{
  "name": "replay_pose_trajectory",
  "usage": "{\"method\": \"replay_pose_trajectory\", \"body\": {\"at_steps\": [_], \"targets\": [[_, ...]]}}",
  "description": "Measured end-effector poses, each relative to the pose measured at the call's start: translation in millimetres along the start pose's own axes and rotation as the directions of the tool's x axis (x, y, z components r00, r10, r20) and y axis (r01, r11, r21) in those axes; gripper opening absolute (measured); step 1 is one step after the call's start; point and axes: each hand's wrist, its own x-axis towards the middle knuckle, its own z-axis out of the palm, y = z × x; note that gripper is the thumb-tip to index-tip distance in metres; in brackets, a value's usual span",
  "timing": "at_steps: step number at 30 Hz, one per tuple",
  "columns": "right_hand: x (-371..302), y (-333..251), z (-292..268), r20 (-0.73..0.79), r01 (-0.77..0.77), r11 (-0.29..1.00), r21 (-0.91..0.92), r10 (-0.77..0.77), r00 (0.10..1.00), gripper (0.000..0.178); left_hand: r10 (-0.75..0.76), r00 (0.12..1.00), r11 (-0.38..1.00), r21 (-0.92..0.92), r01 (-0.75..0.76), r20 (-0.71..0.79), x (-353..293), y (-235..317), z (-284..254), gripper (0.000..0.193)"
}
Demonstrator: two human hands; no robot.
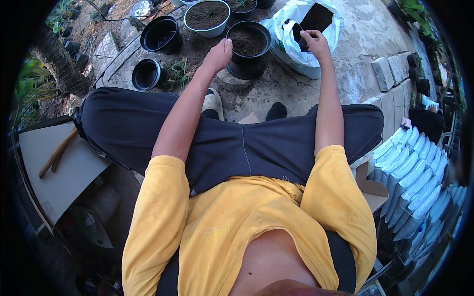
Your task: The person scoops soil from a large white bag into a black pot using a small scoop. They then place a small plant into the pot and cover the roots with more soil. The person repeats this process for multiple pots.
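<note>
My left hand [218,56] is closed on the near-left rim of a black plant pot [248,66], which holds dark soil [246,41]. To the right stands an open white plastic bag [308,69] with dark soil [318,18] inside. At the bag's mouth my right hand [317,43] pinches the edge of a small black container [297,35], which looks like a little pot. Its lower part is hidden by the bag and my fingers, so I cannot tell how full it is.
Two black pots [162,37] [147,75] stand at the left beside a tuft of grass [181,74]. Behind is a pale pot [208,30] with soil and a seedling. Stacked white bags [410,172] lie at the right, near concrete blocks [387,71]. A wooden-handled tool [58,154] rests on a board at the left.
</note>
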Motion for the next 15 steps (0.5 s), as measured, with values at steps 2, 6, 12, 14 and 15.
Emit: {"method": "replay_pose_trajectory", "body": {"at_steps": [2, 6, 12, 14, 15], "targets": [[-7, -18, -15, -0.082, 0.010, 0.999, 0.033, -0.007, 0.997, 0.057, -0.027, 1.000, 1.000, 0.004, 0.027, -0.008, 0, 0, 1, 0.053], [-5, -33, -44, -0.203, 0.082, 0.994, -0.071, -0.095, 0.974, 0.064, -0.019, 1.000, 1.000, 0.009, 0.019, -0.003, 2, 1, 3, 0.054], [-27, -98, -51, -0.214, 0.365, 0.928, -0.079, -0.374, 0.902, 0.063, -0.001, 1.000, 1.000, 0.022, 0.001, 0.008, 1, 0, 2, 0.054], [-39, -123, -41, -0.029, 0.350, 0.936, 0.034, -0.350, 0.936, 0.063, -0.010, 1.000, 1.000, 0.022, 0.010, 0.016, -1, 1, 0, 0.054], [-49, -138, -34, 0.045, 0.327, 0.944, 0.056, -0.329, 0.943, 0.060, -0.018, 1.000, 1.000, 0.023, 0.017, 0.019, -2, 1, -1, 0.054]]}}
